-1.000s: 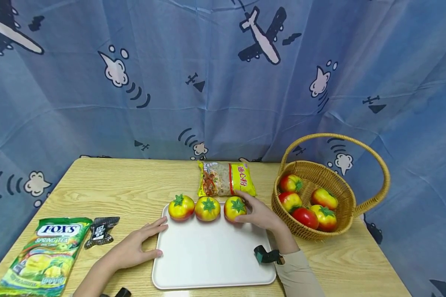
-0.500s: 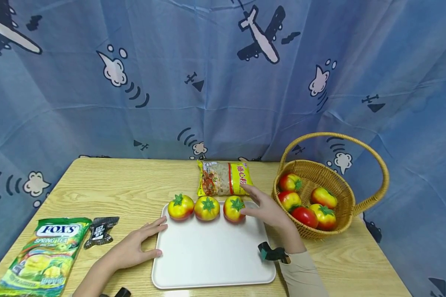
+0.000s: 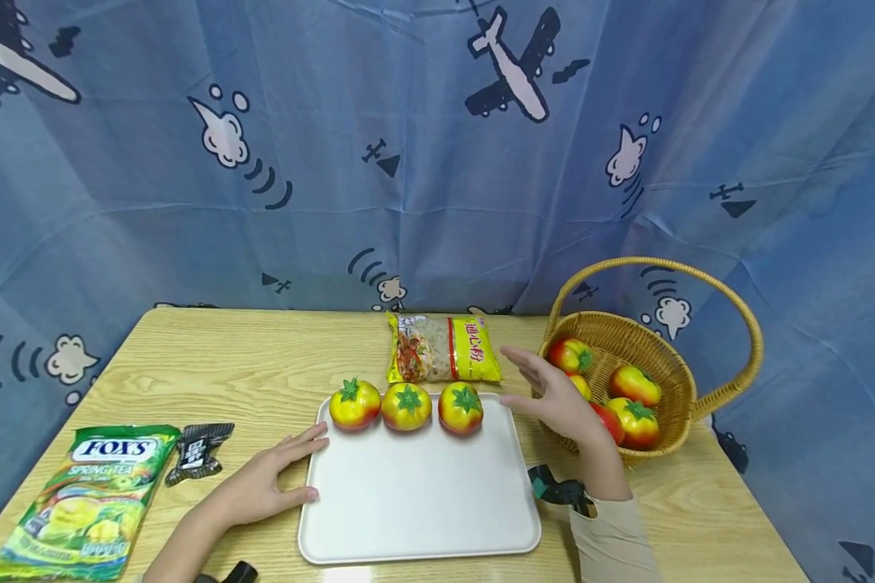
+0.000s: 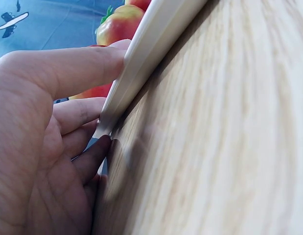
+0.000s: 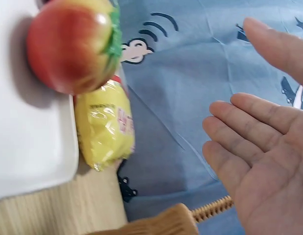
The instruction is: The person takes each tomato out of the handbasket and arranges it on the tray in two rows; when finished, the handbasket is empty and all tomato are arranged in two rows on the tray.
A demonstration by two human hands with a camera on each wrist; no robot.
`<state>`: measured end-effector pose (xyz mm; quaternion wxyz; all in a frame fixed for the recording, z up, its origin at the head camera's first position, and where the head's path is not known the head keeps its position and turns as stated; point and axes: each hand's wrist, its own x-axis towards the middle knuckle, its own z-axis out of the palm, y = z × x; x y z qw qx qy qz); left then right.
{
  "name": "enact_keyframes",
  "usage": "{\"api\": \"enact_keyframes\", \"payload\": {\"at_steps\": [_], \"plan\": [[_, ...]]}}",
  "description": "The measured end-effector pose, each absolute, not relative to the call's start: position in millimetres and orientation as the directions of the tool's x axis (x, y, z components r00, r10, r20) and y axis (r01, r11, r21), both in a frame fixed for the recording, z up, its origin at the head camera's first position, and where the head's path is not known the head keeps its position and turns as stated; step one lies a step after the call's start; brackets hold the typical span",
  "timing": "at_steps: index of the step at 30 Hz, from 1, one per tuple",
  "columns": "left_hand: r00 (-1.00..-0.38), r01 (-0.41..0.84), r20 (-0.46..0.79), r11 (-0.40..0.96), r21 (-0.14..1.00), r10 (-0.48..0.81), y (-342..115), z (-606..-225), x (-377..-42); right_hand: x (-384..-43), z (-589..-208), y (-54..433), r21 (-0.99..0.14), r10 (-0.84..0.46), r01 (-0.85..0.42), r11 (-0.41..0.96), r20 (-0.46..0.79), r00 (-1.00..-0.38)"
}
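Note:
A white tray (image 3: pixel 419 494) lies on the table with three red-and-yellow toy tomatoes (image 3: pixel 407 408) in a row along its far edge. My left hand (image 3: pixel 262 487) rests at the tray's left edge; in the left wrist view its thumb and fingertips touch the rim, fingers fairly straight. Between the tray and the wicker basket (image 3: pixel 671 389), my right hand (image 3: pixel 557 398) hovers with nothing in it, fingers extended, as the right wrist view shows. It partly hides some of the several toy tomatoes (image 3: pixel 638 425) in the basket. The rightmost tomato on the tray (image 5: pixel 73 46) is apart from it.
Behind the tray lies a yellow pasta packet (image 3: pixel 445 350). At the left are a green Fox's candy bag (image 3: pixel 91 502) and a small black wrapped packet (image 3: pixel 199 453). The basket's tall handle (image 3: pixel 754 348) arches above it. A blue curtain (image 3: pixel 321 162) hangs behind the table.
My right hand has let go of the rightmost tomato on the tray and moved right, toward the basket. The left hand stays at the tray's edge.

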<state>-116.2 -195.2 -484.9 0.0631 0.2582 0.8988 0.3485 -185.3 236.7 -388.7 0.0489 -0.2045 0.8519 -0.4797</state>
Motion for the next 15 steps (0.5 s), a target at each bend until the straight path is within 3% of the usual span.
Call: {"api": "enact_keyframes", "payload": {"at_steps": [15], "plan": [[-0.863,0.424,0.078,0.635,0.646,0.498,-196,-488,-118,-179,-361,285,-0.790,-0.338,-0.326,0.519,0.160,-0.927]]}}
